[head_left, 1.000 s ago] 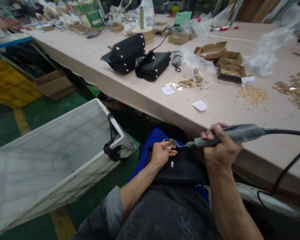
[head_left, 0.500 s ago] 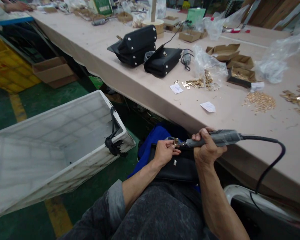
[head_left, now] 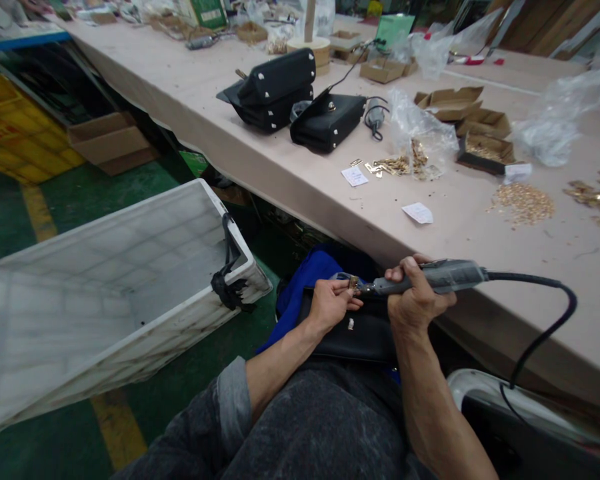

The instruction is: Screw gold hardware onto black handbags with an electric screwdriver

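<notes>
My right hand [head_left: 416,293] is wrapped round a grey electric screwdriver [head_left: 453,275], whose cable leaves its rear end to the right. The driver's tip points left and meets a small gold metal plate [head_left: 353,283]. Thumb and fingers of my left hand [head_left: 331,303] pinch that plate. Under both hands a black handbag [head_left: 357,341] lies on my lap, with a small shiny metal fitting [head_left: 351,325] on its face. Blue cloth [head_left: 300,287] shows beneath the bag. The exact contact between tip and plate is too small to make out.
The cloth-covered table [head_left: 300,193] carries two black handbags [head_left: 330,123], a second screwdriver [head_left: 375,119], gold plates [head_left: 393,165], small gold parts [head_left: 523,204], cardboard boxes [head_left: 485,152] and plastic bags [head_left: 420,127]. A large white bin [head_left: 180,263] stands at my left.
The view has shifted very slightly. Both hands keep their hold, and the gold plate looks slightly turned at the screwdriver's tip.
</notes>
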Demonstrator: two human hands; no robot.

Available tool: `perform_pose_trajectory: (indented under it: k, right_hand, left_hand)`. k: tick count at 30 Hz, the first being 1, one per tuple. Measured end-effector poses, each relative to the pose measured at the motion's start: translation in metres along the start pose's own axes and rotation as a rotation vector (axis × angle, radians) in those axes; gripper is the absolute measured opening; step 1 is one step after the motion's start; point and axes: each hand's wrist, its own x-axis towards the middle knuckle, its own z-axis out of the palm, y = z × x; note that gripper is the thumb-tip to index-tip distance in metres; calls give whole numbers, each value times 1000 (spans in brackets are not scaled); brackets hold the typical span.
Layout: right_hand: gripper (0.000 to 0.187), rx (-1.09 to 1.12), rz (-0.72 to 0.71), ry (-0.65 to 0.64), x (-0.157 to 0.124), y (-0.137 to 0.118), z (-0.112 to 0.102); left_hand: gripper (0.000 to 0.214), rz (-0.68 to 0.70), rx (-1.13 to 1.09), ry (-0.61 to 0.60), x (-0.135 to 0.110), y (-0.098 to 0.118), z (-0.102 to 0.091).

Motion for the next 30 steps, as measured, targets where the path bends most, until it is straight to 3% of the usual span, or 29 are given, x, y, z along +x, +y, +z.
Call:
perform_pose_trajectory:
  k: [6, 11, 30]
  right_hand:
    - [21, -4, -13, 46, 5, -16, -4]
    - [21, 6, -1, 19, 1, -26, -1]
    - [20, -8, -4, -29, -9, -16, -1]
  left_hand:
    - [12, -25, 3, 79, -1, 1, 3]
    - [12, -6, -9, 65, -1, 2, 5]
    - [13, -46, 1, 66, -2, 5, 9]
